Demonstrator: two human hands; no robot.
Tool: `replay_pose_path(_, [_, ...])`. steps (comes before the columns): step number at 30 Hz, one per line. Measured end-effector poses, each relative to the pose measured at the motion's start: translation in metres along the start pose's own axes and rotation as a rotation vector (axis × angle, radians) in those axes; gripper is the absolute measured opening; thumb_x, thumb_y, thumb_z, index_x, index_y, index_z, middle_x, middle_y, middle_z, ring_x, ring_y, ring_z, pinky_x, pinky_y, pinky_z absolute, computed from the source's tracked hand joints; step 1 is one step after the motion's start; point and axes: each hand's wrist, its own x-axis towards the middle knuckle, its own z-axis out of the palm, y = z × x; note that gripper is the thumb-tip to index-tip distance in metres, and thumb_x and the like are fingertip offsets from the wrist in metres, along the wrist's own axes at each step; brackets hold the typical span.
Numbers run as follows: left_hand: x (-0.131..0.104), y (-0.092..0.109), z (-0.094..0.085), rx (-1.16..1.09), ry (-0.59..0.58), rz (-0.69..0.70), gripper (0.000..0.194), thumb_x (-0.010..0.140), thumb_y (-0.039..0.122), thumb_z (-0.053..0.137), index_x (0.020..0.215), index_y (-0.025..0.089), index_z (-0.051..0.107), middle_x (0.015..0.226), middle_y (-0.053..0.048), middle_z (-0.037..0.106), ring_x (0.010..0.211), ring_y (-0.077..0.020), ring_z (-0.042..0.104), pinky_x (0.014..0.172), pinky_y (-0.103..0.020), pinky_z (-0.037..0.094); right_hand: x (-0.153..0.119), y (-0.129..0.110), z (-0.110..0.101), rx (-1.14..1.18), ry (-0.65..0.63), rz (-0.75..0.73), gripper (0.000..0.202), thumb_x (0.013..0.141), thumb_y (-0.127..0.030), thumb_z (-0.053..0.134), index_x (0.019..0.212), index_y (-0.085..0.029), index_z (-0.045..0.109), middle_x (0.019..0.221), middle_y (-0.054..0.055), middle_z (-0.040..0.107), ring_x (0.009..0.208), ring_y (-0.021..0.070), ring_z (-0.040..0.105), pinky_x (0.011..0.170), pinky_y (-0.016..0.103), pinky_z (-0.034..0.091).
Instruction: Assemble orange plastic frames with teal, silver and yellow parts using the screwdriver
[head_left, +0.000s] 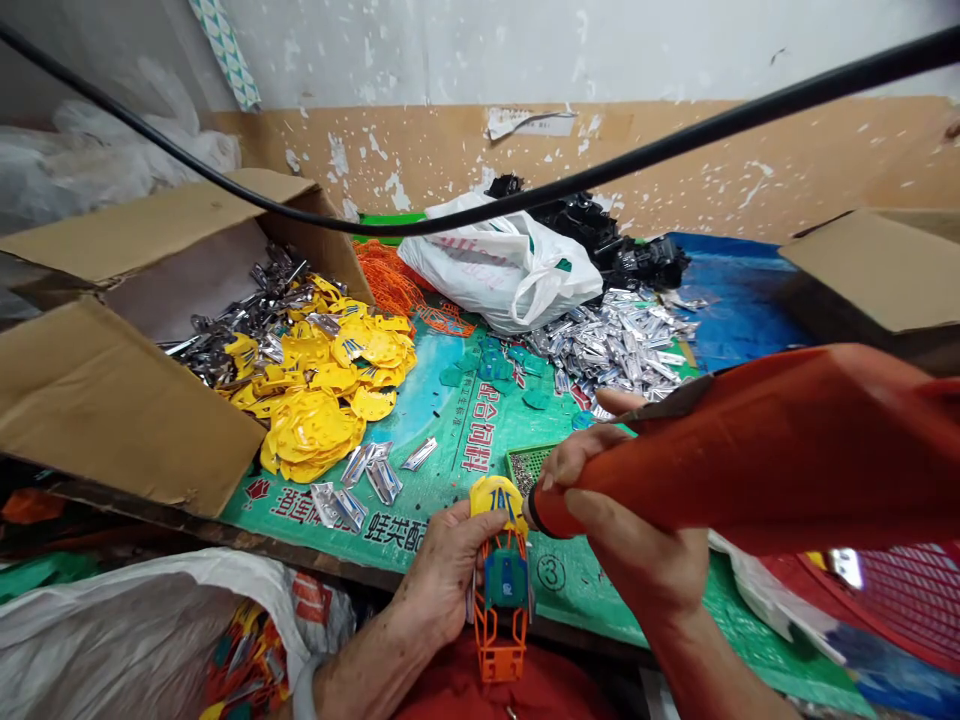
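My left hand (442, 572) is closed around a plastic toy car (505, 580) at the table's front edge. The toy has an orange frame, a green middle and a yellow front piece with blue marks; my thumb presses on the yellow part. My right hand (622, 525) is wrapped round a large orange electric screwdriver (750, 450), its black-collared nose pointing left at the yellow piece. Whether the tip touches it I cannot tell. Just behind the tool's nose, partly hidden by my right hand, is a small green tray (527, 462) of tiny screws.
Yellow pieces (315, 430) spill from a cardboard box (127, 380) at left. Shiny silver parts (615, 340), a white plastic bag (495, 270) and black parts (630, 250) lie behind. A black cable (450, 215) crosses above. A red basket (892, 600) stands right; a white sack (150, 630) sits lower left.
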Motion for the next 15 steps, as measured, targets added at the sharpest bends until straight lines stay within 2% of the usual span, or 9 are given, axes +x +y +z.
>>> replay_pose_path(8, [0.003,-0.002,-0.005,0.016,-0.02,0.01,0.025,0.059,0.024,0.08,0.076,0.012,0.065,0.054,0.001,0.063,0.042,-0.0094,0.054,0.041,-0.018,0.044,-0.002,0.002,0.003,-0.048,-0.045,0.021,0.05,0.069,-0.018,0.075,0.114,-0.028,0.057,0.071,-0.004,0.063,0.067,0.0178,0.061,0.069,0.037,0.053])
replay_pose_path(13, [-0.002,0.006,-0.005,0.002,-0.113,0.029,0.032,0.058,0.028,0.083,0.081,0.01,0.069,0.059,-0.001,0.066,0.044,-0.009,0.055,0.041,-0.018,0.045,0.006,-0.011,-0.002,0.098,-0.002,0.002,0.045,0.07,-0.02,0.074,0.111,-0.029,0.059,0.072,-0.004,0.065,0.066,0.0163,0.062,0.069,0.036,0.053])
replay_pose_path(15, [-0.002,0.008,-0.006,0.037,-0.141,0.024,0.031,0.06,0.029,0.083,0.08,0.01,0.069,0.061,-0.003,0.068,0.045,-0.0097,0.056,0.042,-0.018,0.046,0.019,-0.017,-0.008,0.12,0.087,-0.04,0.047,0.068,-0.02,0.073,0.112,-0.029,0.059,0.068,-0.005,0.065,0.06,0.016,0.061,0.062,0.035,0.053])
